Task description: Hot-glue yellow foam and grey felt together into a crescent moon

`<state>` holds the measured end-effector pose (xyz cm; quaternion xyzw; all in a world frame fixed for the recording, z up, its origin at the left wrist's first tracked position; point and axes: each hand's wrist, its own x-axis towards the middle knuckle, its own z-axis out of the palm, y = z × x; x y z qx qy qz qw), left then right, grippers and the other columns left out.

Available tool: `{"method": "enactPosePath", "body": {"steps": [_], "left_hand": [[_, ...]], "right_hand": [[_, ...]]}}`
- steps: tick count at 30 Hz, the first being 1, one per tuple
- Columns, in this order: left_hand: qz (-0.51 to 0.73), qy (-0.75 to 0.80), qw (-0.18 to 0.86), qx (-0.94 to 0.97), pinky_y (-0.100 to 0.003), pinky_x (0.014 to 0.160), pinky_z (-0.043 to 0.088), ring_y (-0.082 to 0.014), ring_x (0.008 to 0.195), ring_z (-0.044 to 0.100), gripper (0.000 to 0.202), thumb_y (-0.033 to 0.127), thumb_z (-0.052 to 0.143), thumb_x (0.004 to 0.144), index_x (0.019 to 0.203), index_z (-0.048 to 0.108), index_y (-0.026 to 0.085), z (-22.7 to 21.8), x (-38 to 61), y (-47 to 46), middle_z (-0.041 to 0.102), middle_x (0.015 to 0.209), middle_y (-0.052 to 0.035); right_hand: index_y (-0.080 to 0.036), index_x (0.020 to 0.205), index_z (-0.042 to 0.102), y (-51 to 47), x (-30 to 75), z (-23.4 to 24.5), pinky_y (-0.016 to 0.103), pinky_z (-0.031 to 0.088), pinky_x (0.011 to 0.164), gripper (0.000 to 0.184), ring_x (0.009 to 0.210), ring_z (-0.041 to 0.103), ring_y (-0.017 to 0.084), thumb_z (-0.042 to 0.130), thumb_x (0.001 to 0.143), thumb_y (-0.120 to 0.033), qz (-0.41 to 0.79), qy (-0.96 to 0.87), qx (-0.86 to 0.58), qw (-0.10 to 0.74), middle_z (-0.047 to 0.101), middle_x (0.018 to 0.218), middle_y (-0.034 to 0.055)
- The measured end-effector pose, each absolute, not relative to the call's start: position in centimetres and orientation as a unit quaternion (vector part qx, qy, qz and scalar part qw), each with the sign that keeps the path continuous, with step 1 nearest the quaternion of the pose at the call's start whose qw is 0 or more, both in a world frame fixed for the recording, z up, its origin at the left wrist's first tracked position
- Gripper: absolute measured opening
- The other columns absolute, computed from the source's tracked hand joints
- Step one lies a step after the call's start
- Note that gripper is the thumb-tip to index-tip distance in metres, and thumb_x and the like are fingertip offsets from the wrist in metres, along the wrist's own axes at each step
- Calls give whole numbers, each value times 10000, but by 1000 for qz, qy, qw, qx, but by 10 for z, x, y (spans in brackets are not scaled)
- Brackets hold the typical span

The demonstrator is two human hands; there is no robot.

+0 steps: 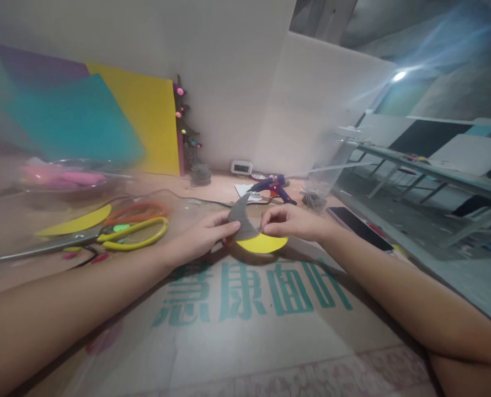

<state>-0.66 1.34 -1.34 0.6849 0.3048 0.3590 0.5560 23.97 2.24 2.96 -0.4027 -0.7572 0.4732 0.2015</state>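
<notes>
Both my hands meet at the middle of the table over a sheet of cardboard (245, 309) printed with teal characters. My left hand (206, 234) pinches a grey crescent-shaped piece (240, 218) at its lower left. My right hand (289, 220) has its fingers curled closed on the right side of the same stack, where a yellow crescent piece (264, 243) lies under the grey one. The two pieces overlap, with the yellow one sticking out below.
Scissors with yellow and orange handles (133, 226) and a yellow offcut (75, 223) lie at the left. A blue glue gun (272, 187), a small clock (241, 167), a phone (359, 226), a clear bowl of pink bits (63, 179) and coloured sheets (105, 124) stand behind.
</notes>
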Motion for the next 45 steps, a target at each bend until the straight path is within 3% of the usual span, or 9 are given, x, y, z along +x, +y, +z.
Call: {"method": "enactPosePath", "body": {"steps": [10, 14, 18, 22, 28, 32, 38, 42, 45], "left_hand": [[343, 316, 552, 691, -218, 513, 383, -133, 616, 514, 299, 471, 612, 826, 840, 647, 175, -8, -9, 11, 568, 686, -3], [346, 339, 545, 685, -227, 482, 356, -130, 566, 495, 292, 477, 603, 831, 808, 637, 188, -7, -8, 10, 566, 649, 3], [409, 368, 528, 648, -228, 507, 361, -126, 576, 491, 305, 467, 615, 818, 714, 564, 185, -12, -5, 13, 539, 626, 9], [469, 372, 505, 622, -224, 558, 377, -114, 597, 482, 275, 445, 616, 826, 803, 563, 176, -18, -3, 19, 526, 659, 24], [477, 365, 490, 632, -233, 550, 363, -121, 598, 469, 264, 436, 617, 836, 910, 623, 182, -17, -3, 19, 563, 689, 22], [468, 381, 456, 654, -247, 592, 402, -153, 663, 544, 268, 423, 618, 847, 968, 637, 185, -16, -4, 19, 611, 700, 4], [454, 365, 440, 684, -267, 687, 470, -190, 868, 634, 392, 422, 661, 824, 1120, 582, 177, -20, -4, 21, 695, 1038, -73], [443, 368, 423, 700, -308, 777, 496, -223, 973, 644, 411, 405, 649, 835, 1161, 576, 166, -18, -5, 18, 694, 1123, -96], [429, 379, 396, 718, -329, 801, 503, -235, 976, 649, 401, 415, 640, 840, 1152, 591, 167, -13, -5, 14, 705, 1105, -91]], "right_hand": [[-167, 796, 676, 22, 233, 23, 250, 466, 674, 299, 724, 584, 123, 763, 744, -448, 469, -732, -421, 259, 647, 773, 3], [-169, 925, 674, 22, 232, 22, 247, 475, 700, 355, 774, 595, 125, 738, 769, -481, 480, -727, -415, 263, 658, 874, 20], [-190, 1024, 625, 22, 229, 20, 227, 471, 631, 450, 710, 555, 104, 622, 828, -596, 405, -696, -440, 398, 645, 963, 34], [-202, 869, 582, 23, 225, 10, 223, 441, 543, 483, 598, 511, 102, 531, 842, -682, 362, -609, -479, 519, 574, 744, -2], [-198, 757, 540, 11, 214, 1, 236, 379, 501, 423, 531, 449, 102, 644, 787, -607, 372, -665, -477, 439, 508, 598, -36], [-195, 757, 547, 4, 208, 1, 231, 350, 483, 370, 506, 415, 88, 669, 780, -543, 401, -662, -468, 428, 508, 597, -44], [-179, 792, 629, 2, 208, 1, 233, 373, 473, 377, 516, 479, 98, 682, 761, -550, 444, -655, -461, 401, 634, 673, 10], [-163, 776, 672, -3, 208, 4, 237, 378, 479, 357, 502, 478, 95, 641, 807, -517, 409, -701, -468, 350, 624, 648, 9], [-160, 912, 719, -6, 207, 3, 238, 396, 503, 320, 534, 509, 110, 643, 827, -458, 345, -736, -474, 339, 616, 640, 0]]}}
